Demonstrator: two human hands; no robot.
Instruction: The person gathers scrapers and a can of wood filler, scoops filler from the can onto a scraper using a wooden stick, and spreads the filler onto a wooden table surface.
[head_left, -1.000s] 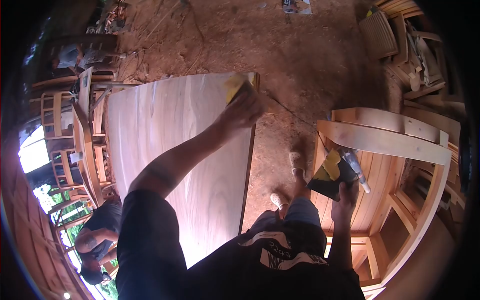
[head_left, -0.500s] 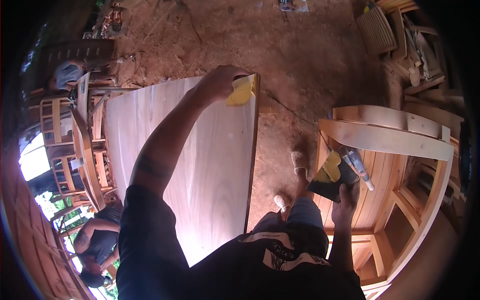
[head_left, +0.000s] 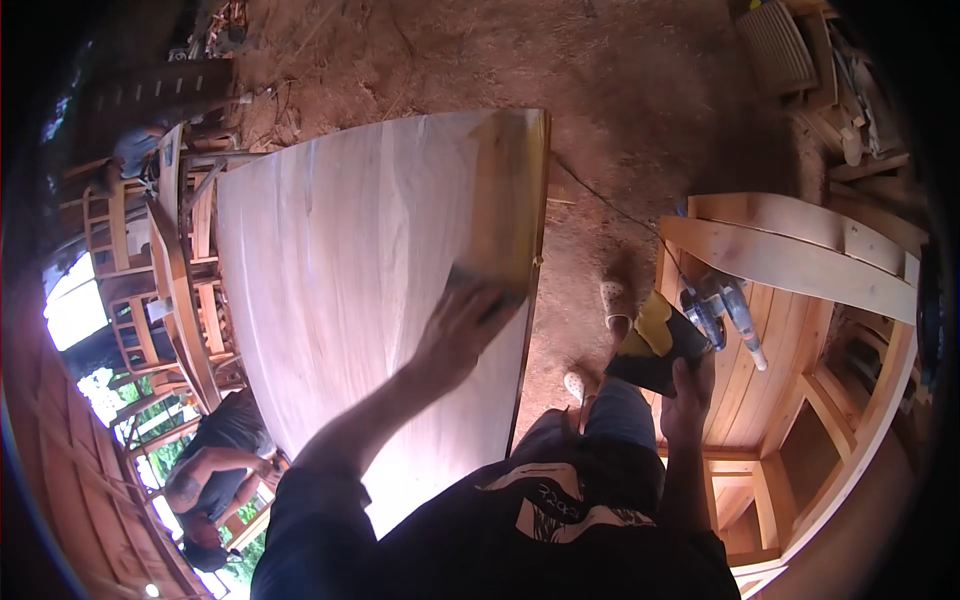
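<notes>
My left hand (head_left: 465, 320) presses a dark flat spreader (head_left: 480, 282) against a large pale wooden board (head_left: 370, 270). Behind the blade, a yellowish film of putty (head_left: 500, 200) runs along the board's right edge. My fingers are closed on the spreader, partly blurred. On the right, my right hand (head_left: 690, 388) grips a dark flat plate (head_left: 655, 368) by its lower corner. A lump of yellow putty (head_left: 655, 322) sits on that plate, held beside the board above a wooden frame.
A slatted wooden furniture frame (head_left: 800, 275) stands at the right, with a corded power tool (head_left: 735, 315) on its slats. Another person (head_left: 225, 460) bends at the lower left, near wooden frames (head_left: 170, 300). Scrap wood (head_left: 835, 90) lies at upper right on the dirt floor.
My left hand has drawn the spreader from the board's far corner toward my body, and the thick yellow putty there is now a smeared strip. My right hand still holds the plate.
</notes>
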